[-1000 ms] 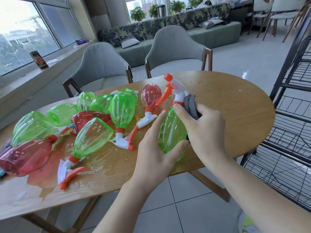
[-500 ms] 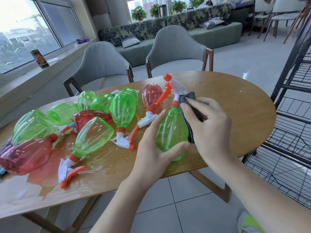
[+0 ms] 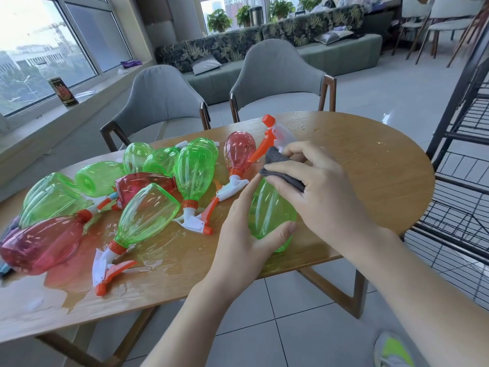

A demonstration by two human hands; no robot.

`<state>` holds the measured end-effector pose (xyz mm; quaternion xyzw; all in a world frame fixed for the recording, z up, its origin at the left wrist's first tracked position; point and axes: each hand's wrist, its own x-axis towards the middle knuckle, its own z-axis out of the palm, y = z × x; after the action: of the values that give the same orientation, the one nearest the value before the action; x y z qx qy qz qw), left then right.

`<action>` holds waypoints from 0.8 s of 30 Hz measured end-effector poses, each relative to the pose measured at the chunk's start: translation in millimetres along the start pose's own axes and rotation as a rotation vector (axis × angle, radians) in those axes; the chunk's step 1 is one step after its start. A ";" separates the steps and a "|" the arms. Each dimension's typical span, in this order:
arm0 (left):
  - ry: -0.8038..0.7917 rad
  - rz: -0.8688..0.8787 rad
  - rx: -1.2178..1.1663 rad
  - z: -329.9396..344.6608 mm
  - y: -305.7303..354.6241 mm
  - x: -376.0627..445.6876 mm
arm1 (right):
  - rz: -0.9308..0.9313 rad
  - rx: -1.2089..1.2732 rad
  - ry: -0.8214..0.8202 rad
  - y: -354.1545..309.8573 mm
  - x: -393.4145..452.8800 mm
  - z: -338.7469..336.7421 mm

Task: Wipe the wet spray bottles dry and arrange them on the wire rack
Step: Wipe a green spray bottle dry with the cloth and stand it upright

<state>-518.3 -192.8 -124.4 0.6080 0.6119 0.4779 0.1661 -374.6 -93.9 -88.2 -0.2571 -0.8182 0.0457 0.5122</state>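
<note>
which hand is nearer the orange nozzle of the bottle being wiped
Right. The right hand holds the cloth at the bottle's neck, just below the nozzle. The left hand grips the green body lower down.

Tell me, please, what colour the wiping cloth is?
Dark grey; the cloth shows best in the head view.

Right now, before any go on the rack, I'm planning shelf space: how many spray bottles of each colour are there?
Green bottles: 9, though the far-left ones overlap, so roughly
Red bottles: 3
Total: 12
</note>
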 end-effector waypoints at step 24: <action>-0.085 -0.002 -0.031 -10.4 -0.7 -0.8 | 0.079 0.210 0.317 6.4 31.7 -10.6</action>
<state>-526.7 -197.4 -120.1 0.6246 0.5974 0.4608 0.2017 -373.9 -75.5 -59.5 -0.2381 -0.7073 0.1098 0.6565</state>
